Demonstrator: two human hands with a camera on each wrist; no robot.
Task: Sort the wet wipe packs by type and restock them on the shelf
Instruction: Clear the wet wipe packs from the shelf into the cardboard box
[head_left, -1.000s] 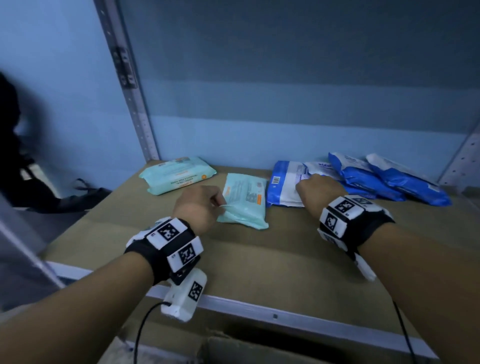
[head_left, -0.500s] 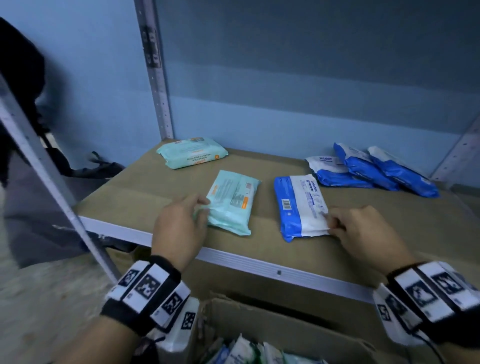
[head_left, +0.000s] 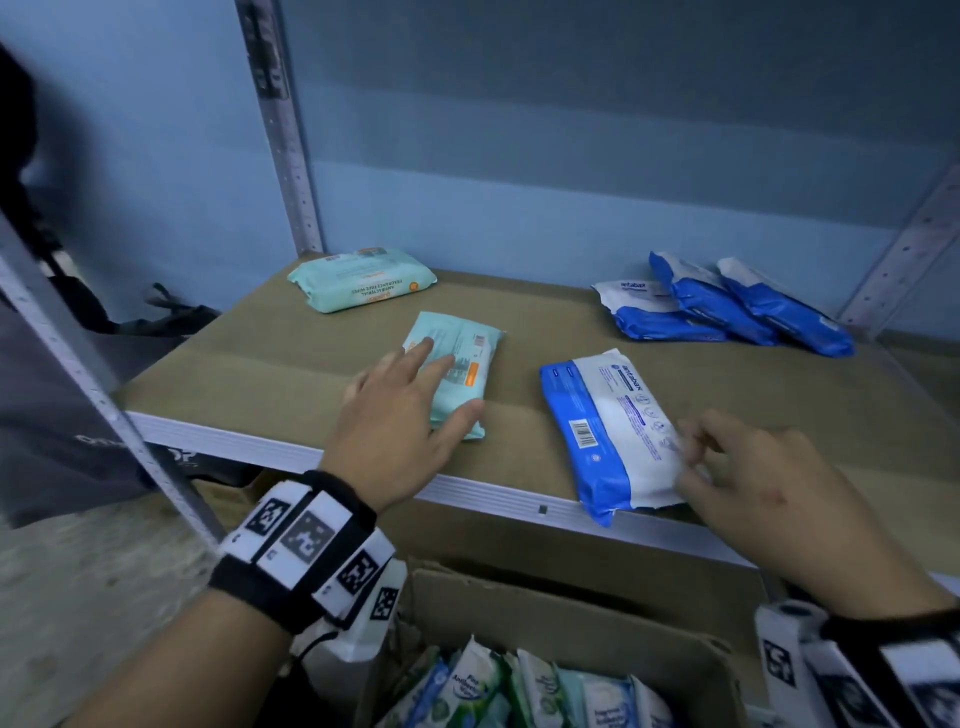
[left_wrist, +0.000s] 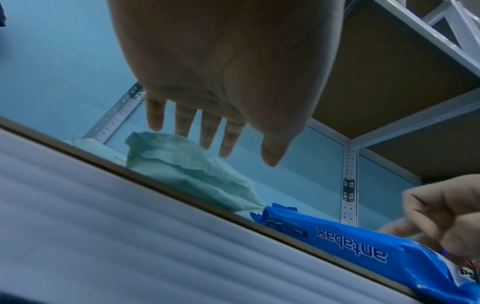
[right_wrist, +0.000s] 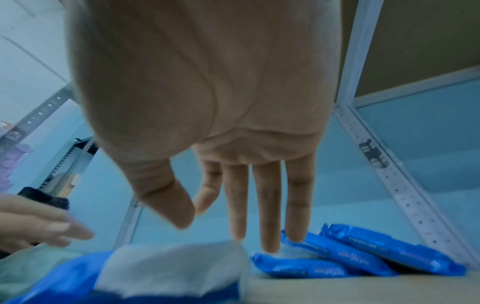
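Note:
A mint-green wipe pack (head_left: 460, 358) lies near the shelf's front edge. My left hand (head_left: 441, 384) hovers flat over it with straight fingers; in the left wrist view the fingers (left_wrist: 205, 131) sit just above the mint-green pack (left_wrist: 187, 166), and I cannot tell if they touch. A blue-and-white pack (head_left: 608, 426) lies to the right, its near end over the front rail. My right hand (head_left: 691, 457) is at its right edge with loose fingers (right_wrist: 265, 205) and holds nothing. The blue-and-white pack (right_wrist: 155, 271) shows below them.
A second mint-green pack (head_left: 363, 280) lies at the back left of the brown shelf board (head_left: 260, 364). Three blue packs (head_left: 727, 306) lean together at the back right. An open cardboard box (head_left: 571, 597) with several more packs stands below the front rail (head_left: 249, 447).
Both packs have been drawn from the back toward the front edge. The left hand has gone from holding the mint pack's edge to lying flat over it; the right hand has loosened.

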